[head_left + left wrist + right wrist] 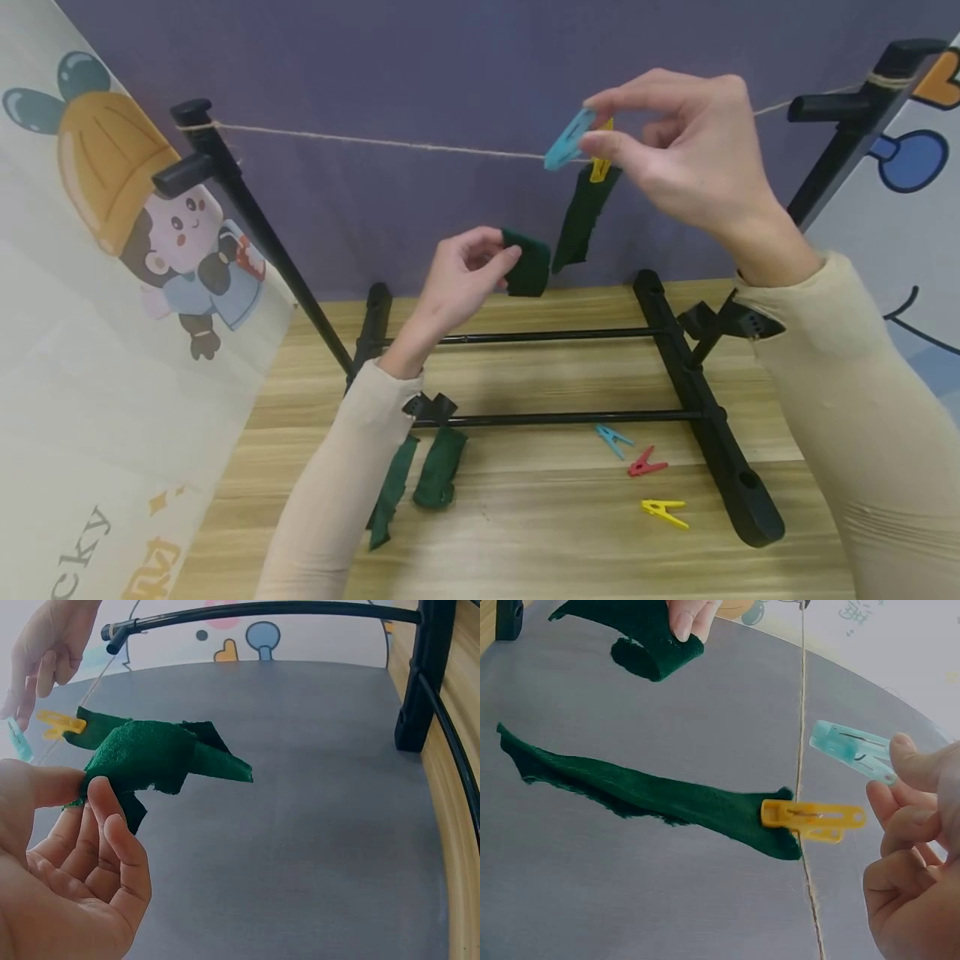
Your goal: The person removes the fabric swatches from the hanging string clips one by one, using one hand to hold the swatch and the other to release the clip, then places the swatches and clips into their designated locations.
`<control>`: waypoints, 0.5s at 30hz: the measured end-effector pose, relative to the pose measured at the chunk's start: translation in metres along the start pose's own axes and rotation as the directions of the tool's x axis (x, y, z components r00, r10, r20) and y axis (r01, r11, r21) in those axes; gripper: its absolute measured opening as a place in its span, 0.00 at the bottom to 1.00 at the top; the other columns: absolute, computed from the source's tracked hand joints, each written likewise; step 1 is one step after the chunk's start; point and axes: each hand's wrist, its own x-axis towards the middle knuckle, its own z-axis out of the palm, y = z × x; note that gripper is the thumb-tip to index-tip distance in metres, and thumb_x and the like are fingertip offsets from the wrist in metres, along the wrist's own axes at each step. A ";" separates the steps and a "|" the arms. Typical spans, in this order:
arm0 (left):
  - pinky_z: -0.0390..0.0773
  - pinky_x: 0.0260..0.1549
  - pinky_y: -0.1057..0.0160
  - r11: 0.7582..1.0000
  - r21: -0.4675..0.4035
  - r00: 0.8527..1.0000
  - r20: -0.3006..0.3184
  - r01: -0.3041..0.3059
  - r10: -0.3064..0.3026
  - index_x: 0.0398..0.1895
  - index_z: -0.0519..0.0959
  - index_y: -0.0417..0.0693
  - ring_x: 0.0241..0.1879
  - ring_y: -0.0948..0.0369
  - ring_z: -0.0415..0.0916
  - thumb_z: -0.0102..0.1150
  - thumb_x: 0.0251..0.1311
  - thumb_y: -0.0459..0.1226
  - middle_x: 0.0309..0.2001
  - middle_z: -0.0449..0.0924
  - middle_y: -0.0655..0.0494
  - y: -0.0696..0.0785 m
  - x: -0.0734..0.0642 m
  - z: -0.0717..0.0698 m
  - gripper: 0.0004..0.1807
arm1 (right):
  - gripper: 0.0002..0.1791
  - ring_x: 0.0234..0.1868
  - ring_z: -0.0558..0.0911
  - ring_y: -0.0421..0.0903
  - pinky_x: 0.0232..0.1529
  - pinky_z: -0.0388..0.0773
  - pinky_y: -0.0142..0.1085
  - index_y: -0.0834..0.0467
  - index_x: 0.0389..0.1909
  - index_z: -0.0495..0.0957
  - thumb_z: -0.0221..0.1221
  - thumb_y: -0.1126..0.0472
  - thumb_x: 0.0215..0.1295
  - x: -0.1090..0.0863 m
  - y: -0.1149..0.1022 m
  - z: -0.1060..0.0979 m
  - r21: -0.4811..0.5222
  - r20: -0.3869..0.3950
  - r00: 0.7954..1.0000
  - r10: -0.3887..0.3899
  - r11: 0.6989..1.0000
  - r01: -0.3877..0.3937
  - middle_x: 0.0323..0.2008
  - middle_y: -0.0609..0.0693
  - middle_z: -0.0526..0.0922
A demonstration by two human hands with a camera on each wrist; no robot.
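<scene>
My left hand (468,271) pinches a dark green cloth strip (528,265) between thumb and fingers, below the string. In the left wrist view that cloth (146,754) bends over and droops away from the fingertips. My right hand (693,146) pinches a light blue clothespin (568,140) by its handle ends, its tip close to the string (375,142). The right wrist view shows the clothespin (851,748) just beside the string. Right next to it, a yellow clothespin (810,817) clamps another green cloth strip (645,784) on the string, and that strip hangs down.
The string runs between two black posts (258,225) of a rack standing on the wooden surface (540,500). Blue (613,439), red (647,462) and yellow (663,511) clothespins lie at the right. Two more green strips (441,468) lie near my left forearm.
</scene>
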 end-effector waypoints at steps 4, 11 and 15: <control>0.85 0.38 0.61 1.000 0.017 1.000 0.026 0.018 -0.018 0.49 0.86 0.41 0.35 0.49 0.84 0.62 0.75 0.35 0.37 0.87 0.50 -0.001 -0.003 -0.001 0.08 | 0.12 0.08 0.58 0.37 0.14 0.51 0.31 0.57 0.51 0.91 0.71 0.60 0.69 -0.006 0.004 0.002 0.035 0.016 1.000 0.021 0.999 -0.022 0.38 0.31 0.86; 0.84 0.39 0.55 0.997 0.078 0.994 0.104 0.013 -0.021 0.48 0.89 0.46 0.34 0.50 0.84 0.61 0.74 0.34 0.39 0.89 0.51 -0.004 -0.009 0.000 0.08 | 0.12 0.08 0.58 0.37 0.13 0.52 0.30 0.57 0.52 0.91 0.71 0.63 0.69 -0.018 0.013 0.011 0.093 0.023 0.999 0.029 0.995 -0.031 0.38 0.29 0.86; 0.84 0.39 0.54 0.995 0.101 0.993 0.115 0.011 -0.023 0.49 0.88 0.46 0.34 0.51 0.85 0.61 0.75 0.35 0.40 0.90 0.50 -0.006 -0.010 0.000 0.08 | 0.12 0.08 0.59 0.36 0.13 0.51 0.29 0.57 0.51 0.91 0.72 0.63 0.68 -0.022 0.016 0.013 0.094 0.024 0.998 0.052 0.994 -0.054 0.36 0.30 0.85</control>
